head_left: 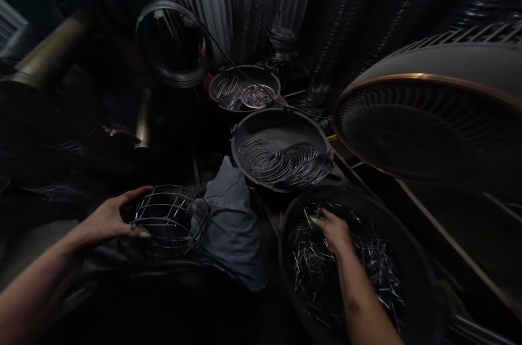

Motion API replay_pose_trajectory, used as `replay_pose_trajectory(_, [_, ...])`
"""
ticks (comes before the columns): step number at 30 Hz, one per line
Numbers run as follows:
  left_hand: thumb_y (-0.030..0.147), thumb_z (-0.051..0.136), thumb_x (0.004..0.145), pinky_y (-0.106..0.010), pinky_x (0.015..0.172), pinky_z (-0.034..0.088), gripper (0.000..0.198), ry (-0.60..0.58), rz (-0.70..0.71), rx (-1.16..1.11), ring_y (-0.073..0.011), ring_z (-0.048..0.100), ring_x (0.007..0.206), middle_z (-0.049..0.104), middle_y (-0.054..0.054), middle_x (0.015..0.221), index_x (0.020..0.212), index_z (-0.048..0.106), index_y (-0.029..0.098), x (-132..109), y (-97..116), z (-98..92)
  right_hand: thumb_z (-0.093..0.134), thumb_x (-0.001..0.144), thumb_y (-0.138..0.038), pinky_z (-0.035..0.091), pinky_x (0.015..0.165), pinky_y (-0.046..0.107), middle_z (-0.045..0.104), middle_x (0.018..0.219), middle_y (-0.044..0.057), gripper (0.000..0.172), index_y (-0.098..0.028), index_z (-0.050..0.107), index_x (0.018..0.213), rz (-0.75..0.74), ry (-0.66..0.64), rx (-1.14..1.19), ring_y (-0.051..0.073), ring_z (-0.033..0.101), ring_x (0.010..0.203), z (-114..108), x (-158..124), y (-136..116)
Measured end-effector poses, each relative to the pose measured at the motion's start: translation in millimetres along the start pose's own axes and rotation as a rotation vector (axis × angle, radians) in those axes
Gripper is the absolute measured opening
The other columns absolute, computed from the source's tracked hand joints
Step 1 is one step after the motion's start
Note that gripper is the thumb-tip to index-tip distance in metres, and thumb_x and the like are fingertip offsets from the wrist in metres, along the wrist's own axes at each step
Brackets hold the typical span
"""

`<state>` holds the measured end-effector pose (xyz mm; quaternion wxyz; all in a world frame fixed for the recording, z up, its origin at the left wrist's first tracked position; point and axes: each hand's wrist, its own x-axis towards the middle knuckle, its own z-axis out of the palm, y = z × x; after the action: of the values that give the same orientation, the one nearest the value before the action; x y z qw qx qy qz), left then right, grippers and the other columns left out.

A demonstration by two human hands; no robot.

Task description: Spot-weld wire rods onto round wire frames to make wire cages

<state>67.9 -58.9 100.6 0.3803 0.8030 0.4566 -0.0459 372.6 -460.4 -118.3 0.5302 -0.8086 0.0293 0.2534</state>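
At the lower left, my left hand is closed on the near rim of a round wire cage, thumb and fingers spread along its side. The cage lies over my dark-covered lap, against a blue-grey cloth. My right hand is over a large dark basin holding many short metal wire pieces. Its fingers are pinched together near the pile's far edge; whether a piece is between them is too dark to make out.
Beyond stands a basin of wire rings, and behind it another basin with small wire parts. A big fan juts in at right. A wire coil hangs at left, near a brass-coloured cylinder.
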Motion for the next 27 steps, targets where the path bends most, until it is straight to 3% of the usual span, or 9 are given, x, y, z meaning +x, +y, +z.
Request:
replay_pose_trajectory(3, [0.05,0.084,0.035,-0.037,0.092,0.05,0.105,0.022,0.001,-0.02,-0.0291,0.063,0.104,0.068,-0.003,0.111,0.131,0.049,0.023,-1.2,-8.2,-0.1,0.064,0.085,-0.038,0.05,0.086,0.039,0.066,0.098,0.007,0.027,-0.013,0.063,0.095,0.006,-0.049,-0.117,0.019,0.063,0.091,3.6,-14.8,-3.1])
replay_pose_trajectory(6, [0.045,0.086,0.038,-0.037,0.096,0.048,0.102,0.015,0.037,-0.013,-0.0288,0.06,0.109,0.065,-0.003,0.118,0.131,0.048,0.024,-0.9,-18.1,-4.3,0.055,0.093,-0.037,0.05,0.084,0.038,0.06,0.11,0.008,0.026,-0.016,0.061,0.108,0.003,-0.101,-0.203,0.018,0.059,0.095,19.5,-34.9,-9.1])
replay_pose_trajectory(10, [0.04,0.086,0.046,-0.039,0.101,0.046,0.102,-0.055,0.077,-0.031,-0.0299,0.055,0.117,0.057,-0.009,0.129,0.136,0.043,0.02,-3.2,-35.4,-10.2,0.056,0.092,-0.037,0.052,0.08,0.034,0.058,0.112,0.007,0.027,-0.019,0.059,0.111,-0.029,-0.12,-0.187,0.019,0.059,0.095,44.5,-62.1,-13.4])
replay_pose_trajectory(13, [0.036,0.087,0.046,-0.042,0.104,0.044,0.104,-0.085,0.099,-0.162,-0.031,0.053,0.12,0.051,-0.013,0.135,0.137,0.041,0.018,-6.3,-50.6,-9.9,0.054,0.092,-0.043,0.053,0.073,0.033,0.062,0.099,0.006,0.031,-0.015,0.06,0.104,-0.065,-0.084,-0.043,0.016,0.061,0.083,49.6,-75.1,-18.2])
replay_pose_trajectory(17, [0.032,0.088,0.046,-0.045,0.105,0.042,0.106,-0.112,0.112,-0.332,-0.0312,0.051,0.122,0.048,-0.015,0.137,0.138,0.038,0.016,-6.7,-71.2,-4.0,0.069,0.071,-0.054,0.054,0.076,0.038,0.064,0.083,0.003,0.048,-0.017,0.055,0.097,-0.154,-0.047,0.242,0.018,0.065,0.076,55.0,-81.4,-49.7])
replay_pose_trajectory(19, [0.031,0.088,0.045,-0.045,0.106,0.041,0.106,-0.119,0.134,-0.364,-0.0307,0.049,0.123,0.048,-0.015,0.136,0.138,0.038,0.016,-5.1,-81.8,0.3,0.075,0.062,-0.049,0.052,0.085,0.04,0.066,0.088,0.002,0.055,-0.022,0.053,0.104,-0.228,-0.058,0.367,0.019,0.066,0.085,75.6,-83.1,-75.0])
replay_pose_trajectory(22, [0.03,0.09,0.041,-0.046,0.105,0.042,0.108,-0.106,0.179,-0.406,-0.0311,0.049,0.122,0.049,-0.014,0.134,0.136,0.041,0.017,-2.6,-96.7,6.2,0.075,0.064,-0.044,0.046,0.096,0.041,0.067,0.092,0.0,0.064,-0.027,0.049,0.119,-0.336,-0.088,0.484,0.017,0.065,0.092,132.5,-90.2,-106.1])
replay_pose_trajectory(25, [0.032,0.091,0.036,-0.047,0.105,0.041,0.111,-0.048,0.237,-0.441,-0.0312,0.051,0.12,0.05,-0.013,0.132,0.135,0.044,0.018,-0.9,-107.5,4.1,0.077,0.066,-0.039,0.043,0.1,0.041,0.069,0.088,0.0,0.07,-0.022,0.046,0.127,-0.377,-0.143,0.478,0.016,0.066,0.086,187.8,-105.0,-116.4])
replay_pose_trajectory(27, [0.035,0.092,0.036,-0.046,0.106,0.04,0.11,0.014,0.284,-0.438,-0.0304,0.051,0.119,0.049,-0.011,0.131,0.135,0.045,0.021,0.5,-111.3,-4.5,0.077,0.068,-0.033,0.044,0.099,0.042,0.07,0.086,0.0,0.077,-0.021,0.041,0.134,-0.382,-0.184,0.436,0.016,0.067,0.081,206.4,-115.5,-116.2])
